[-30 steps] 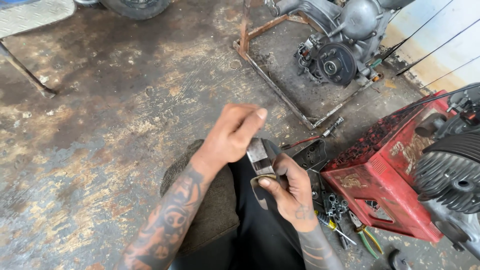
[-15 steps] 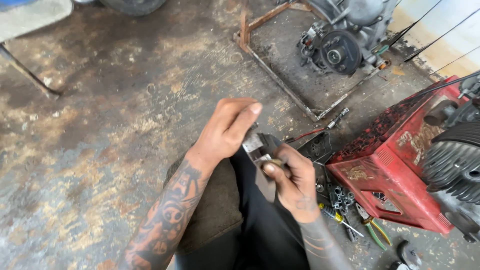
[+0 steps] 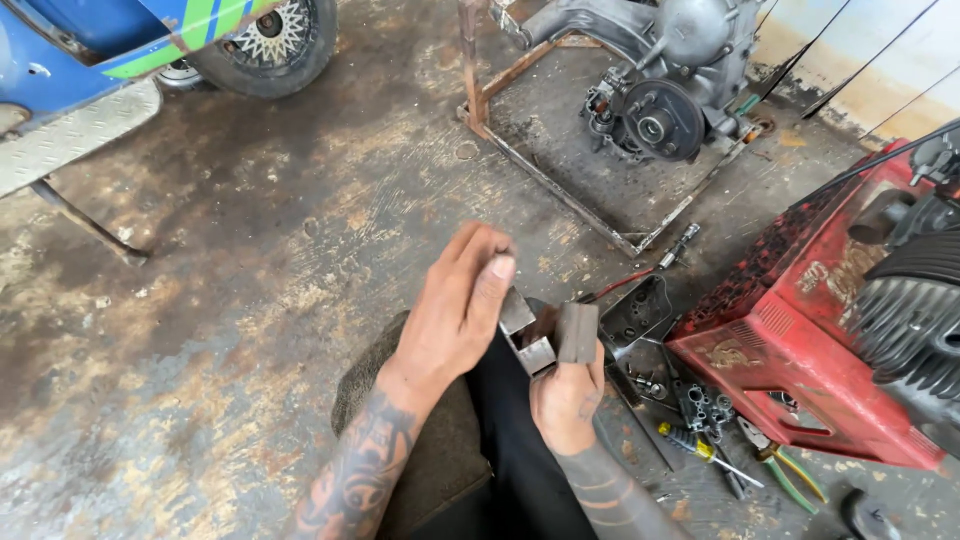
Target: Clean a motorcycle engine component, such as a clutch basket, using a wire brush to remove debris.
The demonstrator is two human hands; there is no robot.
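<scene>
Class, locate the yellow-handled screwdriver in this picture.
In the head view, the yellow-handled screwdriver lies on the floor at lower right, below the red crate, beside the green-handled pliers, just right of the right hand.

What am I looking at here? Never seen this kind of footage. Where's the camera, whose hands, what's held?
There is no machine doing the work: a person wears one camera on the head, looking down, so both tattooed forearms are the wearer's own. The left hand and right hand meet over the person's lap and together hold a small grey metal part; what kind of part it is cannot be told. The surface is a stained concrete floor. On it lie a red crate with a finned engine piece resting on it, a screwdriver and pliers beside it, an engine on a rusty frame, and a wheel at the top left.
</scene>
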